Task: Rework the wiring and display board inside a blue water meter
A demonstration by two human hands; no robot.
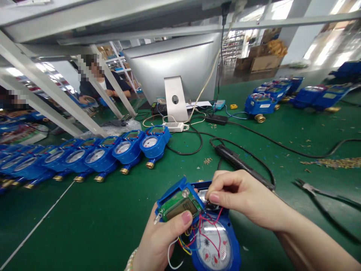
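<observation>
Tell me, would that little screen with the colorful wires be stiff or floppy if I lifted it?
The screen itself would probably stay stiff, since it sits on a flat green board in a blue case. Its thin wires look floppy: they bend and loop loosely over the dial, so they'd likely dangle and might snag.

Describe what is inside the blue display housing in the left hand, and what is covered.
Inside the blue display housing sits a green circuit board with a display screen. The left hand covers part of this face; anything beneath the board cannot be seen.
</observation>
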